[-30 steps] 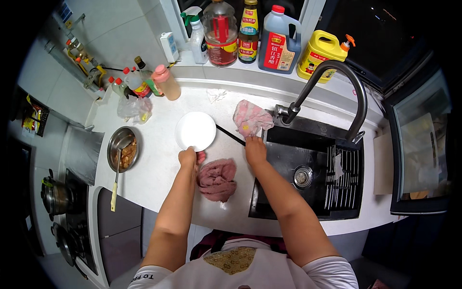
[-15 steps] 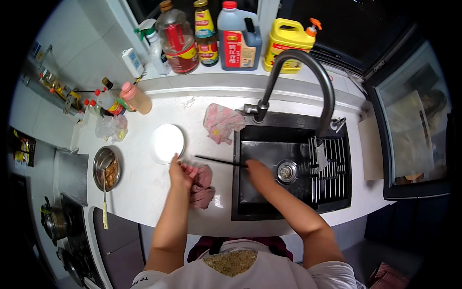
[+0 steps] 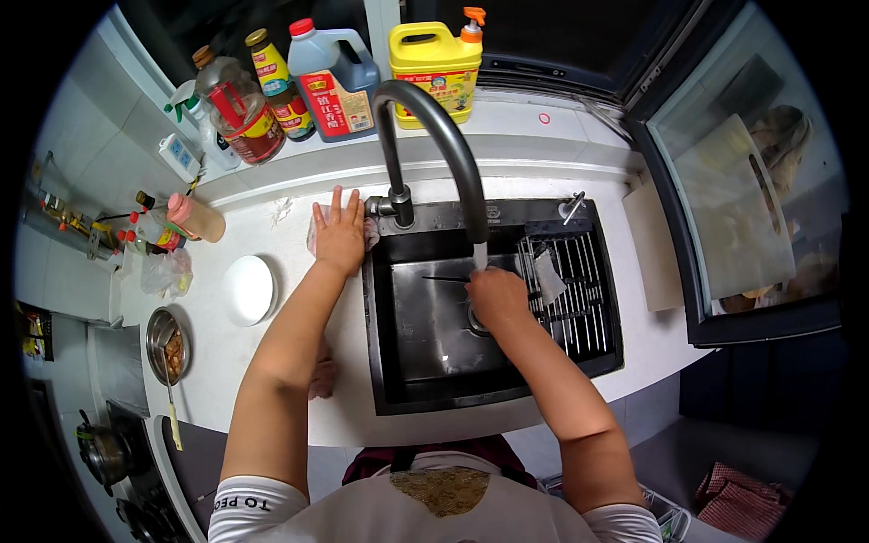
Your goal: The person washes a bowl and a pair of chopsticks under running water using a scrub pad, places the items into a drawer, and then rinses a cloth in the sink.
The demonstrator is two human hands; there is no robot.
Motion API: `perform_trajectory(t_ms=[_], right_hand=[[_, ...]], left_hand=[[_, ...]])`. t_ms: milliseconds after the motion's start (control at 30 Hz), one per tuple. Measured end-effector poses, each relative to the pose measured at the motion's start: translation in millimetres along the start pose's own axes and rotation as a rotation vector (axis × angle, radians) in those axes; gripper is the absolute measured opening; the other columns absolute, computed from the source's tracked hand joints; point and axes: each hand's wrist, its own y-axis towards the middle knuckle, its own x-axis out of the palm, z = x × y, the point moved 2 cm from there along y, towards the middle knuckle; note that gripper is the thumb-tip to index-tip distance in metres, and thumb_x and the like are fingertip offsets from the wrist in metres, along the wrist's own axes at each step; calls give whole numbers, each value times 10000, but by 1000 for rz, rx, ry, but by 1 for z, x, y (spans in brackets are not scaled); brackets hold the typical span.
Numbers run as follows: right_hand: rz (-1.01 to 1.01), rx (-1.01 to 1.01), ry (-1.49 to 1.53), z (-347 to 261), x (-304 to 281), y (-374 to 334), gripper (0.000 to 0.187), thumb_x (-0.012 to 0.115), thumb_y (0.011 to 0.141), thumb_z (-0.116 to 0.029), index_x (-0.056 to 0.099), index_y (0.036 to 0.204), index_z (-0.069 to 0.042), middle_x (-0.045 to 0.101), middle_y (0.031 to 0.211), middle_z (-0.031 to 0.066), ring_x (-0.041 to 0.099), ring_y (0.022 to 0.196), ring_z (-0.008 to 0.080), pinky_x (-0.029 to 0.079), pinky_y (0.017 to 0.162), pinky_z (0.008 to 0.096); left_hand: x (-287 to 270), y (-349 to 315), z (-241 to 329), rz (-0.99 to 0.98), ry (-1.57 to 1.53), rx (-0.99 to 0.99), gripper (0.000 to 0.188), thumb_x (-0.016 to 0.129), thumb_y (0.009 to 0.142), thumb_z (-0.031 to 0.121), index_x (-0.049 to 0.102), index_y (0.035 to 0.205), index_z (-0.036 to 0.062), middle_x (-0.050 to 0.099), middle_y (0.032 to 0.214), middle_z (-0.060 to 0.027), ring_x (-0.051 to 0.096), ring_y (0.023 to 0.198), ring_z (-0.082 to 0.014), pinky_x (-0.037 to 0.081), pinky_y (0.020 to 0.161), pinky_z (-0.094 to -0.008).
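Note:
My left hand [image 3: 339,240] lies with fingers spread on a pink patterned cloth [image 3: 371,232], pressing it to the counter left of the tap base. Over the black sink [image 3: 412,312], my right hand [image 3: 499,296] is closed around dark, thin chopsticks [image 3: 444,279], whose tips point left. A pale stream of water [image 3: 481,256] falls from the grey tap [image 3: 463,172] onto that hand. Behind my left forearm, a dull pink cloth [image 3: 322,377] is partly hidden. Left of the forearm sits a white bowl [image 3: 249,290].
A steel bowl [image 3: 168,346] holds food and a long-handled spoon. A metal rack [image 3: 570,299] covers the sink's right side. Along the sill stand several bottles and a yellow jug [image 3: 436,77]. An open window [image 3: 724,208] juts in at right.
My right hand has carried the chopsticks under the tap, where water now runs. My left hand has left the dull pink cloth and bowl and moved onto the patterned cloth. The view has shifted right.

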Motion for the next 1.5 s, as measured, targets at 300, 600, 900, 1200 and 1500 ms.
perform_trajectory(t_ms=[300,600,900,1200,1500], right_hand=[[49,-231,-40,16,37,-21,131,509,767,-107,610,827,-49,607,794,109,622,728,252,514,624,347],[281,-365,215,47,-14,-85,116,571,794,-121,587,867,-32,580,700,100,595,673,263,486,585,355],[252,-178,245,77,-40,-88,124,591,796,-123,631,854,-21,603,727,121,596,678,293,487,590,377],[379,-163,357,51,-18,-89,138,625,769,-118,653,868,-27,617,738,133,601,643,305,493,580,371],[442,-246,633,-81,-5,-111,158,657,749,-24,648,905,-9,617,743,137,596,612,275,478,567,312]], left_hand=[[26,-74,203,-970,-2641,-1004,370,471,884,372,537,1086,70,611,996,-176,595,912,-258,469,738,-390],[122,-18,178,-475,-2417,-1552,160,356,898,79,498,833,46,422,589,-19,343,405,-109,381,411,-276],[71,14,49,606,-1500,-959,514,621,793,183,404,1190,-59,537,1044,-187,524,956,-265,415,830,-354],[-5,-63,64,296,-1461,-749,703,629,791,330,342,1301,-57,423,1292,-229,412,1202,-287,329,981,-351],[-33,-163,63,-588,-2578,-799,382,486,894,392,474,1067,51,596,1051,-138,592,914,-261,434,828,-416]])
